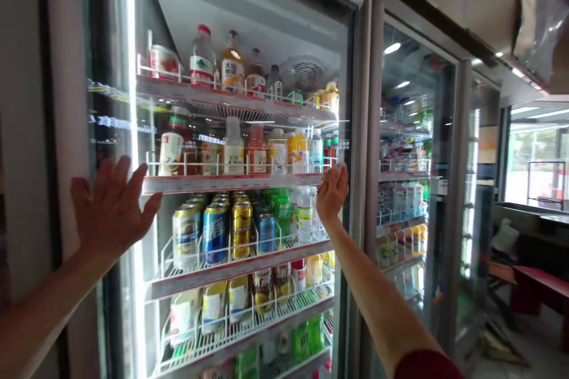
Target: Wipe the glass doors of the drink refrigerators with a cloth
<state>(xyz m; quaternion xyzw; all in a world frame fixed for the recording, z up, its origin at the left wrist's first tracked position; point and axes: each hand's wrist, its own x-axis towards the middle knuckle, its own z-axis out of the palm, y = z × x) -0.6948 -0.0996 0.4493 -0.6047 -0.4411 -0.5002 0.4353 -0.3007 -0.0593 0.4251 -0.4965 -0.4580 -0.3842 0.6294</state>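
My left hand (113, 207) is raised at the left side of the glass door (249, 6), with its fingers spread and nothing in it. Whether its palm touches the glass I cannot tell. At the door's right side, my right hand (332, 192) is up against or just before the glass, fingers bent together. What it may hold is hidden and blurred. Behind the glass, a lit drinks fridge holds bottles (233, 148) on its upper shelves and beer cans (214, 232) on the shelf below.
A second fridge door (406, 124) stands to the right, with more drinks behind it. The door frame (365, 189) runs between the two. Farther right are a dark counter (533, 219), a red tabletop (544, 278) and a bright window (537, 154).
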